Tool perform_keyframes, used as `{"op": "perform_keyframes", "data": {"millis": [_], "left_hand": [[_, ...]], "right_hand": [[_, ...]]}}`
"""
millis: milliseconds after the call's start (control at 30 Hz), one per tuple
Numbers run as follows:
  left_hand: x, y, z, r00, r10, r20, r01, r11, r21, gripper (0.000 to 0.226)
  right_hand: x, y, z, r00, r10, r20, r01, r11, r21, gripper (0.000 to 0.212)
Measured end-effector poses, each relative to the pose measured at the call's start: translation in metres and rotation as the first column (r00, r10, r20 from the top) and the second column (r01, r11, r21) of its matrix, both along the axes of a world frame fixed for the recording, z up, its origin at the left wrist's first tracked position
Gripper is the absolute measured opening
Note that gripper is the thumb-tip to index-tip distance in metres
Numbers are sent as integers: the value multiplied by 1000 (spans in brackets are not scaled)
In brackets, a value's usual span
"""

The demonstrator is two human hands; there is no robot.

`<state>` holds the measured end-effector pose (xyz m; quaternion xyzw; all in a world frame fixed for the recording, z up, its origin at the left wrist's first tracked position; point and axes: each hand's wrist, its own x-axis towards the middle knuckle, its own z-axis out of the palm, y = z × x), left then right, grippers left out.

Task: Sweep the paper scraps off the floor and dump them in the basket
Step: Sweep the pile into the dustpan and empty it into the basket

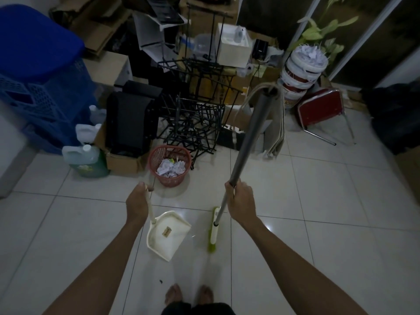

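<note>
My left hand [136, 204] grips the upright handle of a cream dustpan [167, 235], whose pan looks bare inside and sits low over the white tiled floor. My right hand [241, 201] grips the grey pole of a broom [246, 142]; its green and white head [213, 228] is at the floor just right of the dustpan. A red mesh basket [152, 159] stands on the floor ahead of the dustpan, with crumpled white paper scraps [170, 169] inside it. A small dark speck [161, 281] lies on the tiles near my feet.
Behind the basket lie tangled black wire racks [195, 119], cardboard boxes and black panels. Blue crates [38, 87] and plastic jugs [87, 159] stand at the left. A red chair [320, 108] and stacked buckets [300, 71] topped with paper stand at the right.
</note>
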<state>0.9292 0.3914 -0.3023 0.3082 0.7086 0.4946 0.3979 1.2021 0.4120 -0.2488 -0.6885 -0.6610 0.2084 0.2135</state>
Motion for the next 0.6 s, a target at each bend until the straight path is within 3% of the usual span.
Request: {"op": "perform_keyframes", "data": {"millis": [67, 100, 167, 300, 433, 600], "left_hand": [[4, 2, -5, 998, 45, 48, -48, 997, 57, 49], [6, 2, -7, 996, 57, 73, -63, 995, 79, 45], [11, 2, -8, 991, 83, 104, -94, 989, 111, 43], [15, 3, -8, 984, 86, 158, -111, 981, 159, 44], [16, 3, -1, 977, 99, 189, -132, 976, 171, 44], [21, 5, 37, 944, 144, 298, -211, 956, 204, 40]], "right_hand": [[2, 6, -3, 998, -15, 55, 10, 997, 79, 61], [3, 8, -5, 1000, -7, 13, 5, 995, 98, 55], [4, 9, -10, 985, 26, -168, -9, 994, 105, 48], [8, 5, -22, 860, 12, -511, 0, 1000, 23, 49], [9, 10, -24, 806, -32, -591, 11, 999, -39, 14], [14, 31, -3, 794, -49, -607, 56, 998, -8, 19]]}}
